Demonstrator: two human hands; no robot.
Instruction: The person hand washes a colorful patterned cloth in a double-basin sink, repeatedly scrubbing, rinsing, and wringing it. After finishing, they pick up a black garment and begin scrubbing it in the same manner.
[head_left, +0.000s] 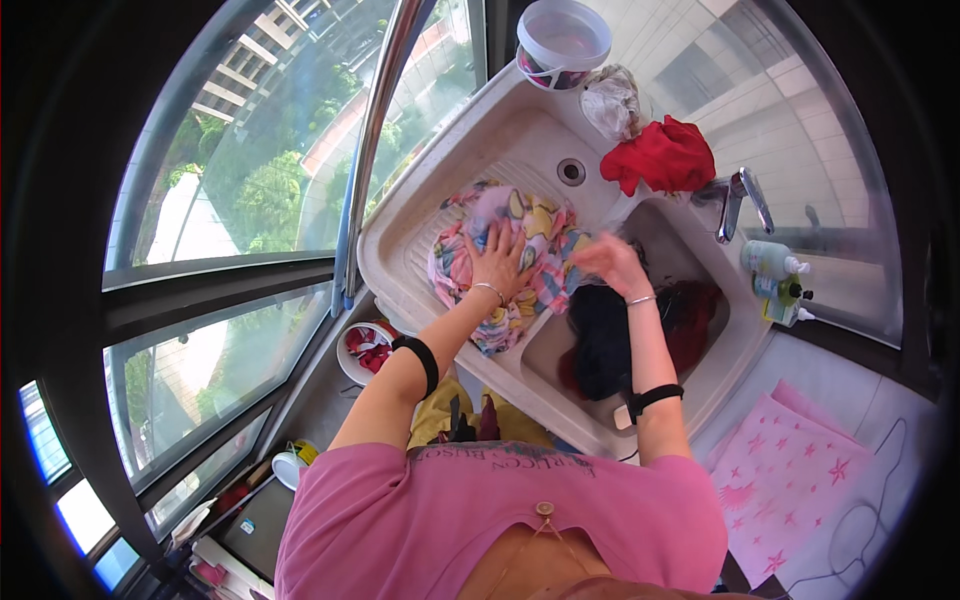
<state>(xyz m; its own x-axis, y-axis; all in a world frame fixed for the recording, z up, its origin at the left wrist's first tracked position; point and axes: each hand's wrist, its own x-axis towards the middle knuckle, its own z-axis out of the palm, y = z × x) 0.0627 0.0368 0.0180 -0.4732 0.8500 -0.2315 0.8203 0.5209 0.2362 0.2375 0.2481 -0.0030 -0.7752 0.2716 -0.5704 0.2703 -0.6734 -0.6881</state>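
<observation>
A wet, multicoloured patterned cloth (536, 217) lies bunched on the ribbed washboard side of a laundry sink (420, 187). My left hand (499, 261) presses flat on it with the fingers spread. Just right of the cloth, my right hand (613, 261) is raised near the divider between the washboard and the basin, slightly blurred, and nothing shows in it. Below it, dark cloth (600, 337) sits in the water of the basin, with dark red cloth (694, 322) to its right. A chrome faucet (735, 202) stands at the basin's right rim.
A bunched red cloth (664, 156), a whitish cloth (611, 101) and a plastic bucket (562, 45) stand along the back rim. Several bottles (776, 277) are at the right rim. A bucket of red cloth (367, 349) is left below. A pink star-patterned cloth (787, 465) lies at right.
</observation>
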